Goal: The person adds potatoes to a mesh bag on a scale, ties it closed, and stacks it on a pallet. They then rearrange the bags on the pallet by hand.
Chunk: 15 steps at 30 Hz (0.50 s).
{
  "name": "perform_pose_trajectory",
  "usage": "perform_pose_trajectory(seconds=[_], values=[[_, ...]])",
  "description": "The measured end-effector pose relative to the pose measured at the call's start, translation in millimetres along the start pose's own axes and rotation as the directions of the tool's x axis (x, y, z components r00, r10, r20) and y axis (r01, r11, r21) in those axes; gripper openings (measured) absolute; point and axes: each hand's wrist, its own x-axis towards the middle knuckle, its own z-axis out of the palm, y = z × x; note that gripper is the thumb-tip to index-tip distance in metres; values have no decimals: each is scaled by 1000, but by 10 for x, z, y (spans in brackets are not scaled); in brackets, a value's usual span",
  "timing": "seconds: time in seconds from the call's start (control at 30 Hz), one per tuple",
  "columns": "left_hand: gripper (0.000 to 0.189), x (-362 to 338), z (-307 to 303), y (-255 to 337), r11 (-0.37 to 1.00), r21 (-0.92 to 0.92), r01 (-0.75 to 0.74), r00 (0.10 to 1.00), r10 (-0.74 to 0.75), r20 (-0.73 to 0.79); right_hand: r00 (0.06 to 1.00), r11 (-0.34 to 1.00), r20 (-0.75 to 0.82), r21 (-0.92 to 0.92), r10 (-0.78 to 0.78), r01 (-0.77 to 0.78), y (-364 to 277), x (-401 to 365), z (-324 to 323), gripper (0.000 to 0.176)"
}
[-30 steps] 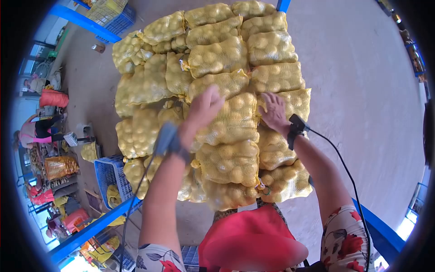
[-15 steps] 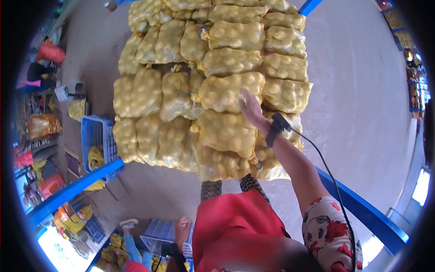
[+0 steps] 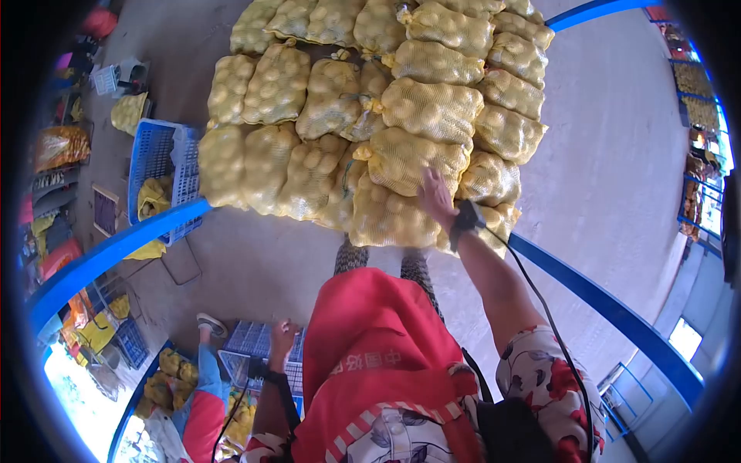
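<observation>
Yellow net bags (image 3: 432,110) full of round, pale produce lie in rows in a large stack in front of me. My right hand (image 3: 438,194), with a black device strapped at the wrist, rests against the lower edge of one bag (image 3: 413,158) near the front of the stack, its fingers stretched out. Down at my left side, away from the bags, my left hand (image 3: 284,338) hangs over a blue-and-white crate with its fingers curled; whether it holds anything is too small to tell.
Blue metal bars (image 3: 116,258) run out on both sides of the stack. A blue crate (image 3: 158,154) holding yellow net stands at the left. Another person's leg (image 3: 208,370) and red clothing show at lower left. Crates (image 3: 251,343) stand behind my left hand.
My right hand has moved toward me, from the middle of one bag to the lower edge of a bag nearer the front. The view has shifted, and my left hand is higher in it.
</observation>
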Motion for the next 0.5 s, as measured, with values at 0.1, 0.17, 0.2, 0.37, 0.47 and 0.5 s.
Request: perform_pose_trajectory(seconds=[0.1, 0.17, 0.2, 0.37, 0.47, 0.5], values=[[28, 76, -143, 158, 974, -211, 82, 997, -79, 21, 969, 994, 222, -6, 106, -108, -139, -830, 119, 45], [29, 50, -222, 198, 947, -312, 80, 996, -92, -24, 823, 944, 494, 16, 280, -331, -395, -1450, -29, 39], [29, -2, -247, 192, 949, -309, 62, 997, -70, -17, 817, 933, 486, 8, 311, -361, -540, -1797, -88, 38], [29, -470, -194, -93, 874, -485, 16, 997, -50, -56, 795, 900, 508, 81, 332, -428, -986, -3240, -438, 32], [37, -636, -257, -996, 863, -475, 173, 982, -115, 149, 717, 880, 565, -36, 409, -473, -901, -3762, -530, 33], [47, -497, -414, -1621, 861, -431, 271, 934, -127, 333, 744, 882, 534, -5, 401, -472, -803, -3905, -481, 35]])
